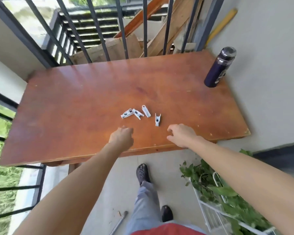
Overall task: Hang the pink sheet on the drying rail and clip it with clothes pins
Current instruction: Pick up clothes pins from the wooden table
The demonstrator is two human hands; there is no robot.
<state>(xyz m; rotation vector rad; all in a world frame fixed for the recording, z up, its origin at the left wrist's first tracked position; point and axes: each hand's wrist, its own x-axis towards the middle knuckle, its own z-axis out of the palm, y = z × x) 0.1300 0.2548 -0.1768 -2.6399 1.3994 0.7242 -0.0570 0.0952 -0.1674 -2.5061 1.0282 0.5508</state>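
Fingers of right hand [181, 135] spread, empty; left hand [121, 136] loosely curled, apparently empty. Nearest clothes pin [157, 119] just ahead-left of right fingertips, long axis pointing away. Three more pins [136, 113] ahead of left knuckles. Pink sheet not visible.

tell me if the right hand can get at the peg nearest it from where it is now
Probably yes. The right hand hovers open just short of the nearest clothes pin, and the bare table between them holds nothing in the way.

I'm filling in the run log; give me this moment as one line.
stage: reaching for pegs | left hand: empty | right hand: open, empty | four clothes pins: on table | pink sheet: not in view
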